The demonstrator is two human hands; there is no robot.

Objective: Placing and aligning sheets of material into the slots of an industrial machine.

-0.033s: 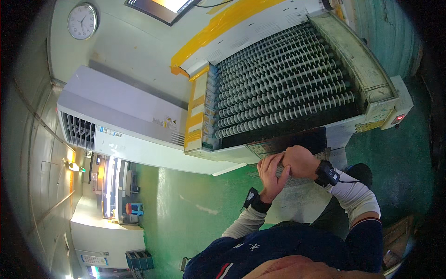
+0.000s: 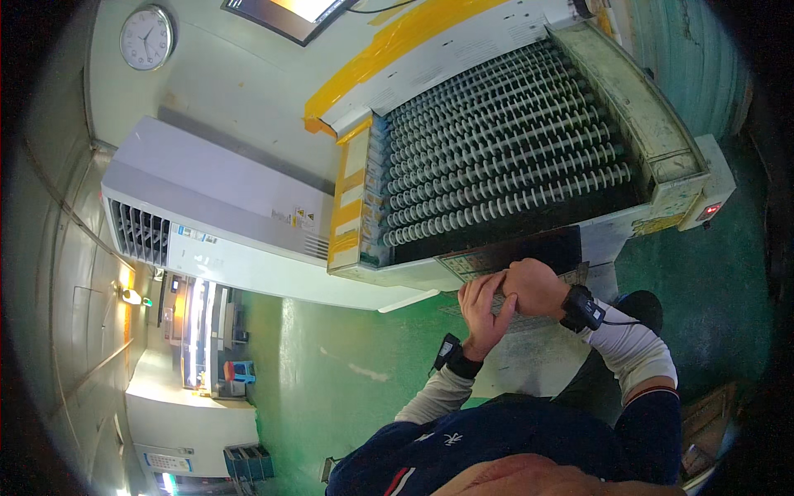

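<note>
My left hand (image 2: 484, 312) and my right hand (image 2: 536, 288) are close together at the near edge of a roller conveyor (image 2: 504, 140). Stretched fingers show on the left hand, its thumb apart and beside the right hand. The right hand is bent over and closed; its fingertips are hidden, and I cannot make out what they hold, if anything. Just beyond both hands is a flat dark panel (image 2: 550, 248), finely patterned toward its left end. How it meets the fingers is hidden. Black devices are strapped on both wrists.
A white air conditioner (image 2: 223, 211) lies left of the conveyor. Yellow tape (image 2: 351, 198) covers the conveyor's left rim, and a box with a red lit switch (image 2: 709, 212) is on its right. A wall clock (image 2: 147, 37) and a screen (image 2: 289, 12) are beyond. The floor (image 2: 331, 355) is green.
</note>
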